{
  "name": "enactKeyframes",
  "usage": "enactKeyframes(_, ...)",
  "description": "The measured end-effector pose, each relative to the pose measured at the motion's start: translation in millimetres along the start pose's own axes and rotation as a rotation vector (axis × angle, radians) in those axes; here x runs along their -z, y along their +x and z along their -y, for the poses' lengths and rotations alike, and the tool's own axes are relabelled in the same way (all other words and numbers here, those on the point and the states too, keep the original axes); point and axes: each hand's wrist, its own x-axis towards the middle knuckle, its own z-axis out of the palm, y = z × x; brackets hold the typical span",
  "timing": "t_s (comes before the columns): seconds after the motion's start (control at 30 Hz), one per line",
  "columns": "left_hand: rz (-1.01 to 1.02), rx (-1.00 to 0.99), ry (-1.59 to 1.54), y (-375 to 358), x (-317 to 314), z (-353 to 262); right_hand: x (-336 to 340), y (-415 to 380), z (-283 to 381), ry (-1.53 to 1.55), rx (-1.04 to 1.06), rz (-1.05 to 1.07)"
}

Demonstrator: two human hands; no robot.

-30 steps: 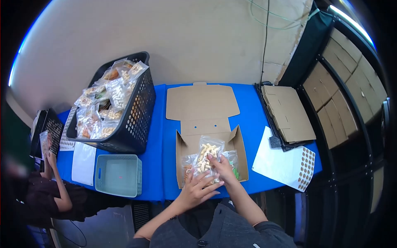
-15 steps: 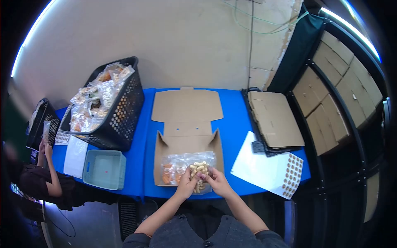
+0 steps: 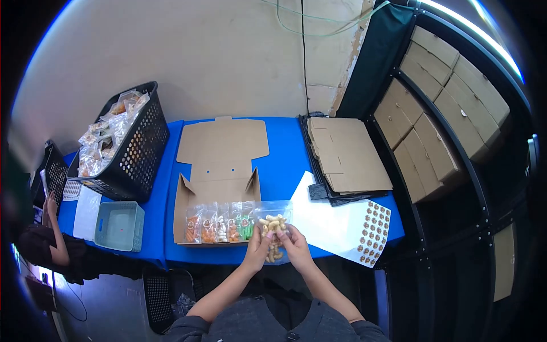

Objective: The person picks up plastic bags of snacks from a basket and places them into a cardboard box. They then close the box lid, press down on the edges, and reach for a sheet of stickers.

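Observation:
My left hand and my right hand pinch a clear plastic snack packet from both sides, thumbs on its front. Pale, curved snack pieces fill it. The packet is held upright by the right front corner of an open cardboard box. Inside the box, a row of clear packets stands along the front: orange snacks at the left, then more orange ones, white pieces, and green pieces at the right. The fingertips behind the packet are hidden.
A black basket heaped with packets stands at the left, behind a grey-green tub. Flat cardboard boxes are stacked at the right, near a sticker sheet. Shelved boxes line the right. Another person works at far left.
The view has turned right, so the table appears farther left. My hands and the packet have moved from over the box to its right front corner, uncovering the row of packets inside.

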Motion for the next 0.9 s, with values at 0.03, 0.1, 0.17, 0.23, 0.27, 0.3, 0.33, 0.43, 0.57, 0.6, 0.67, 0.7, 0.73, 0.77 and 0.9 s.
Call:
enactKeyframes(0.03,0.009,0.013,0.026,-0.1,-0.3,-3.5,-5.5,-2.2,1.2,0.008,0.05,-0.021)
enactKeyframes(0.1,-0.023,-0.03,0.017,-0.2,-0.9,-5.3,-10.3,-1.2,5.4,0.017,0.104,0.003)
enactKeyframes(0.17,-0.08,-0.04,-0.027,-2.6,4.5,-4.6,-12.4,6.1,2.8,0.003,0.074,0.038)
enactKeyframes(0.23,-0.124,-0.068,-0.031,-3.8,17.6,-3.4,-20.1,12.1,-6.2,0.03,0.037,0.077)
enactKeyframes(0.27,-0.144,-0.088,-0.043,-4.2,24.0,-4.1,-27.0,11.8,-10.0,0.034,0.035,0.09)
enactKeyframes(0.3,-0.105,-0.11,0.13,-7.9,27.0,-11.4,-35.4,9.7,-8.4,0.006,0.084,0.087)
enactKeyframes(0.33,-0.114,-0.118,0.126,-9.8,28.5,-17.5,-42.2,8.2,-3.7,-0.028,0.134,0.086)
enactKeyframes(0.43,-0.094,-0.107,0.021,-15.2,38.0,-28.5,-55.9,9.4,3.9,-0.098,0.104,0.136)
enactKeyframes(0.57,-0.215,-0.131,-0.088,-16.5,72.9,-36.7,-85.7,25.9,-2.4,-0.126,0.063,0.247)
enactKeyframes(0.6,-0.235,-0.143,-0.075,-15.5,88.5,-39.0,-99.1,30.2,-7.2,-0.118,0.064,0.272)
enactKeyframes(0.67,-0.239,-0.136,-0.015,-10.3,126.0,-36.3,-126.3,38.0,-19.6,-0.058,0.071,0.349)
enactKeyframes(0.7,-0.248,-0.149,0.013,-9.1,144.1,-35.8,-138.1,47.4,-27.8,-0.08,0.053,0.356)
enactKeyframes(0.73,-0.257,-0.163,0.024,-8.7,162.5,-36.7,-154.6,54.1,-33.5,-0.074,0.062,0.373)
enactKeyframes(0.77,-0.302,-0.165,0.042,-6.5,181.7,-38.1,-172.4,62.3,-38.5,-0.031,0.019,0.36)
enactKeyframes(0.9,-0.234,-0.215,-0.029,-8.6,248.9,-77.9,-243.9,86.8,-46.3,-0.004,0.043,0.397)
